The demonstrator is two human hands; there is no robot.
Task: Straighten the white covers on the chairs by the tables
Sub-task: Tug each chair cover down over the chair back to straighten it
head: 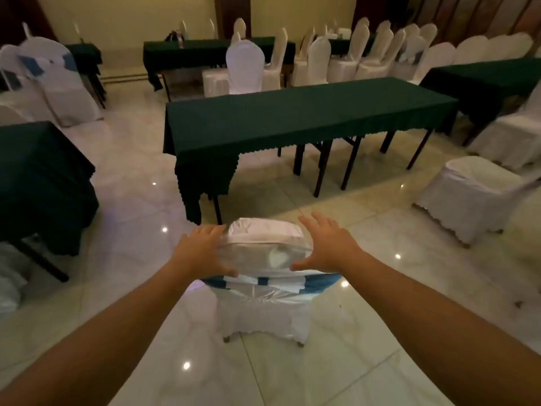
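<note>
Head view: left hand [202, 249] and right hand [325, 246], both open-fingered, flank the white-covered chair back [265, 247] directly ahead, its top edge running left-right, left touching, right just beside.

Glossy tiled floor [123, 159], blue sash [317, 284]
</note>
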